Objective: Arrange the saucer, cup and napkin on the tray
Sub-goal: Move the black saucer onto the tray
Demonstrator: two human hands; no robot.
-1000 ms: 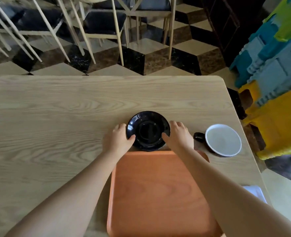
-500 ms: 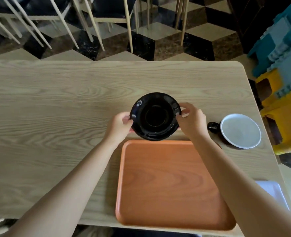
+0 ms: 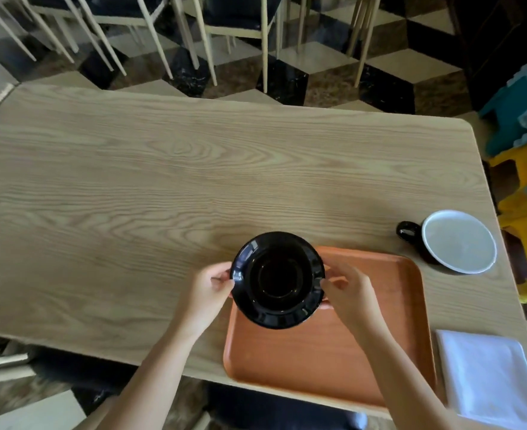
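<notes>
- Wooden table (image 3: 163, 187) bears every piece of the setting.
- Orange tray (image 3: 364, 336) lies at the table's near edge.
- White napkin (image 3: 488, 377) sits just right of the tray.
- Black saucer (image 3: 277, 279) is held over the tray's far-left corner, left hand (image 3: 208, 290) and right hand (image 3: 346, 293) clamped on opposite rims.
- Black cup (image 3: 454, 242), white inside, stands beyond the tray's far-right corner.

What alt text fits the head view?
Both hands, left hand and right hand, hold a black saucer above the far-left corner of an orange tray. Cup and white napkin wait on the wooden table.
</notes>
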